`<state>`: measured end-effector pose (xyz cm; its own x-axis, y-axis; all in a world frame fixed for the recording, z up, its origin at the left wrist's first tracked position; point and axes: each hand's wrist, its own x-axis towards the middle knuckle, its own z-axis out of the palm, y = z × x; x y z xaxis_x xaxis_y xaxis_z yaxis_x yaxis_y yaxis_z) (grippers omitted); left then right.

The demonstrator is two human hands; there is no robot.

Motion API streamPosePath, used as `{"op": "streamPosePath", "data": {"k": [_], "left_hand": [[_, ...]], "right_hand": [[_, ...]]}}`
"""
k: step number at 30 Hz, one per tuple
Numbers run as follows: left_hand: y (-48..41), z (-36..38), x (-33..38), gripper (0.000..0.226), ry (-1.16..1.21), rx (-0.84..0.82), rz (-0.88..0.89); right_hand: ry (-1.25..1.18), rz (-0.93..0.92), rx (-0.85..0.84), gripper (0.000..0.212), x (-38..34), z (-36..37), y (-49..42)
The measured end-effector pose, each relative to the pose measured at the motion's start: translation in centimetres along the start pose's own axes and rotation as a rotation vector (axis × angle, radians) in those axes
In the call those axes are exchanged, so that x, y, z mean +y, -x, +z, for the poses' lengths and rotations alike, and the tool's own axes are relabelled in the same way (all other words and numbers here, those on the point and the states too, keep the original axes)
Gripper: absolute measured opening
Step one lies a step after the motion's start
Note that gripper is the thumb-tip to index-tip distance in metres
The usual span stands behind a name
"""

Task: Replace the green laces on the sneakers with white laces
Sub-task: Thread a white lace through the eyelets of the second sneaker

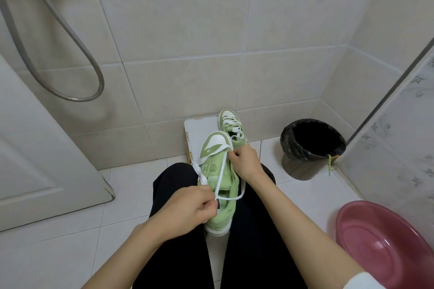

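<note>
White lace (221,172) is threaded only through the toe-end eyelets of the near sneaker (215,168), which lies on the person's lap between the knees, toe pointing away. The lace is flat, soft and light. It will slip through the fingers unless it is held close to its end, and it twists easily, so the best place to hold it is right at the tip, with the strand kept flat before it goes into an eyelet. The sneaker is light, with a floppy tongue and collar, and probably needs steadying while the lace is pulled.

The left hand (187,209) pinches one strand between thumb and fingers beside the heel opening. The right hand (244,162) pinches the other strand at the right edge of the sneaker, near the toe-end eyelets. Slack loops across the shoe's opening between the two hands.

Beyond, the second sneaker (231,129) sits on a white board (199,129), already laced in white. A green lace (330,164) hangs over the rim of the black bin (293,162). A pink basin (385,246) stands on the floor to the right.
</note>
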<state>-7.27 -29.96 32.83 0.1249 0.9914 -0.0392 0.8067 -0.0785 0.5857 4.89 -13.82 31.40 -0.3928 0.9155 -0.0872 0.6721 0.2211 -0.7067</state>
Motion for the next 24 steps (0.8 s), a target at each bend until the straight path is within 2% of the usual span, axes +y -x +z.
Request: {"op": "streamPosePath", "data": {"k": [2, 5, 10, 12, 14, 16, 18, 21, 23, 24], "left_hand": [[-0.3, -0.6, 0.6, 0.031, -0.006, -0.018, -0.005], [-1.6, -1.7, 0.5, 0.036, -0.022, 0.051, -0.121], [-4.7, -2.7, 0.7, 0.052, -0.098, 0.252, -0.26], [-5.5, -2.4, 0.8, 0.043, -0.07, 0.266, -0.269], [-5.3, -1.7, 0.5, 0.037, -0.007, 0.277, -0.258], [-4.5, -1.0, -0.1, 0.038, 0.068, 0.286, -0.258], [-3.6, -0.4, -0.8, 0.036, 0.149, 0.3, -0.264], [-2.7, 0.1, -0.9, 0.022, 0.254, 0.418, -0.282], [-2.3, -0.1, -0.2, 0.019, 0.404, 0.434, -0.241], [-2.1, -0.3, 0.2, 0.019, 0.48, 0.384, -0.193]], "right_hand": [[-0.026, -0.011, 0.014, 0.052, 0.0, 0.1, 0.2], [-0.089, -0.023, 0.004, 0.051, -0.1, -0.2, 0.6], [-0.29, 0.014, -0.057, 0.029, 0.8, -1.8, 2.0], [-0.132, -0.13, -0.084, 0.041, 1.4, -2.7, 3.1], [0.192, -0.305, -0.129, 0.051, 3.0, -3.1, 4.4], [0.414, -0.426, -0.111, 0.048, 5.0, -3.3, 5.8], [0.458, -0.542, 0.027, 0.03, 6.1, -3.4, 7.1], [0.354, -0.556, 0.157, 0.008, 5.8, -3.8, 8.9], [0.122, -0.429, 0.099, 0.007, 4.8, -3.9, 10.0], [-0.042, -0.355, 0.071, 0.008, 4.1, -4.1, 10.3]]}}
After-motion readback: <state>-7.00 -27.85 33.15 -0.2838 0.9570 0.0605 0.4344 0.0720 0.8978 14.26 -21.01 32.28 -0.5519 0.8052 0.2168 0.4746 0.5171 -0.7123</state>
